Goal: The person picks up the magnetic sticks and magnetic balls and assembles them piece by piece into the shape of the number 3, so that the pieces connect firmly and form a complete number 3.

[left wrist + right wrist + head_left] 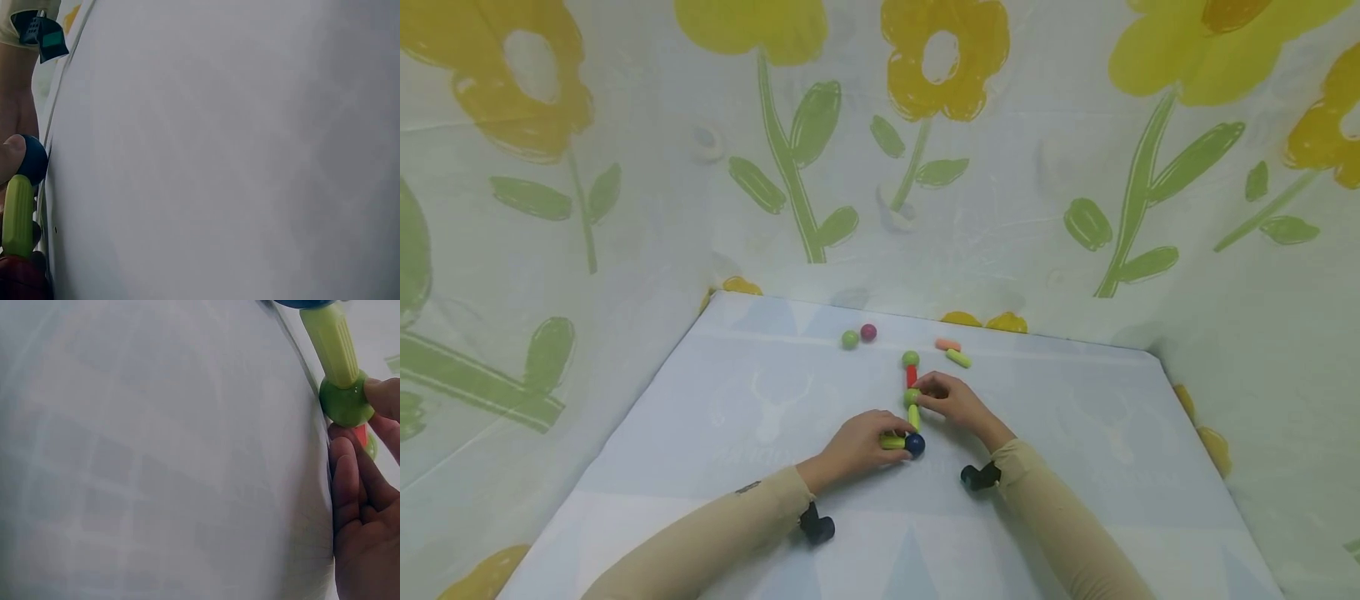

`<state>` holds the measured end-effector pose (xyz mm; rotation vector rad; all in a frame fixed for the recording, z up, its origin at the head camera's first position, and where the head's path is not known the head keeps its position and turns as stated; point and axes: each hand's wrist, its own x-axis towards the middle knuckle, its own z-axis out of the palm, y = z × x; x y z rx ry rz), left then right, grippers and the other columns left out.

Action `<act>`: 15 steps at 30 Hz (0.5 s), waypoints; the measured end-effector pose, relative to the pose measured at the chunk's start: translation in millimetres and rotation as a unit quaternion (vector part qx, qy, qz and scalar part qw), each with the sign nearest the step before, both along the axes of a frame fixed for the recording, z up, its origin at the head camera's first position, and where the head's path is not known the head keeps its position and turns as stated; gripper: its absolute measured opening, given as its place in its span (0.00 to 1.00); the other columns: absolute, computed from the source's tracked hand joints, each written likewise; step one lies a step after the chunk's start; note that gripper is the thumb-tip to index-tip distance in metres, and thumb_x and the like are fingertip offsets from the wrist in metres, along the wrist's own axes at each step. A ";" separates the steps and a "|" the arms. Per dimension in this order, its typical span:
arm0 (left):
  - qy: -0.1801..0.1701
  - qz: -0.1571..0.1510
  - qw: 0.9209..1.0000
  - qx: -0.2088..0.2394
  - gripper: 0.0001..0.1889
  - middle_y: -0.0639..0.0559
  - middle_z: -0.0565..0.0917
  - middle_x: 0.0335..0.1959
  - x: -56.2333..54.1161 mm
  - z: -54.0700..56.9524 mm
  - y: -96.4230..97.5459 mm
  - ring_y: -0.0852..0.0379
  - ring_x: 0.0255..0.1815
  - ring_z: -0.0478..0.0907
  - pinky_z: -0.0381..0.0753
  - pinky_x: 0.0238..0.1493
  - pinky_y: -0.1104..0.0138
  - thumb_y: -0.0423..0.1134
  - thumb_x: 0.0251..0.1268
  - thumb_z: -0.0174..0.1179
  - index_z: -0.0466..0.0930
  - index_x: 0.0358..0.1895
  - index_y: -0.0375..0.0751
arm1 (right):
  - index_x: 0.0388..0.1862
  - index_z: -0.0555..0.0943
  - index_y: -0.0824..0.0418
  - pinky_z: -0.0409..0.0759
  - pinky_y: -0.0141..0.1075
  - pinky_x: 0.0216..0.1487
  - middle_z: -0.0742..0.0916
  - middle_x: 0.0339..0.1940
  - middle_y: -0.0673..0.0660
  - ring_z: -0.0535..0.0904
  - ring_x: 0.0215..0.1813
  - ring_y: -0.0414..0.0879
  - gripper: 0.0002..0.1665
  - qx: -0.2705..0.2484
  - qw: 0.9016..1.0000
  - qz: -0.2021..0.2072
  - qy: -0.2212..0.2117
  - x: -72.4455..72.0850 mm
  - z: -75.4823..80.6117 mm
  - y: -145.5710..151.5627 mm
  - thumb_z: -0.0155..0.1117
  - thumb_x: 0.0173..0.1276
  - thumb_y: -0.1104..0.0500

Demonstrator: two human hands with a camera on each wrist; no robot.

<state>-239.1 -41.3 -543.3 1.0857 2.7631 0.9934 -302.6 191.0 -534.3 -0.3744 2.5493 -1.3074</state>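
Observation:
A line of balls and rods lies on the table: a green ball (911, 358), a red rod (912, 377), a second green ball (912, 397), a yellow-green rod (913, 418) and a dark blue ball (915, 444). My left hand (867, 442) pinches the blue ball, with another yellow-green rod (892, 442) running leftward under its fingers. In the left wrist view a dark red round piece (24, 278) adjoins this rod; from the head it is hidden. My right hand (953, 402) pinches the second green ball (347, 403) between thumb and fingers.
Farther back on the white-blue table cover (760, 475) lie a loose green ball (850, 339) and a magenta ball (868, 332). An orange rod (947, 344) and a yellow-green rod (958, 358) lie at the back right. Flower-printed curtains (1000, 192) surround the table.

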 end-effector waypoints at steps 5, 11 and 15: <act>-0.004 0.010 1.000 -0.005 0.17 0.62 0.87 0.42 0.1 1.8 3.0 0.66 0.39 0.76 0.77 0.46 0.69 0.50 0.62 0.73 0.88 0.52 0.51 | 0.52 0.84 0.52 0.76 0.39 0.50 0.86 0.44 0.48 0.78 0.46 0.47 0.15 -0.004 1.000 0.000 0.004 0.2 -1.3 0.3 0.71 0.70 0.51; -0.007 0.010 1.000 -0.002 0.15 0.64 0.87 0.41 -0.3 2.2 4.1 0.68 0.39 0.76 0.77 0.46 0.70 0.50 0.62 0.72 0.88 0.51 0.52 | 0.54 0.84 0.51 0.79 0.40 0.52 0.87 0.47 0.48 0.81 0.49 0.45 0.16 -0.014 1.000 0.003 0.004 0.1 0.1 4.1 0.70 0.70 0.49; -0.006 0.005 1.000 0.006 0.15 0.64 0.87 0.40 0.1 2.9 3.1 0.68 0.37 0.76 0.76 0.44 0.70 0.50 0.62 0.72 0.88 0.50 0.52 | 0.55 0.83 0.52 0.80 0.40 0.46 0.87 0.48 0.50 0.82 0.47 0.46 0.16 -0.008 1.000 -0.014 0.007 -2.7 3.2 7.5 0.68 0.72 0.50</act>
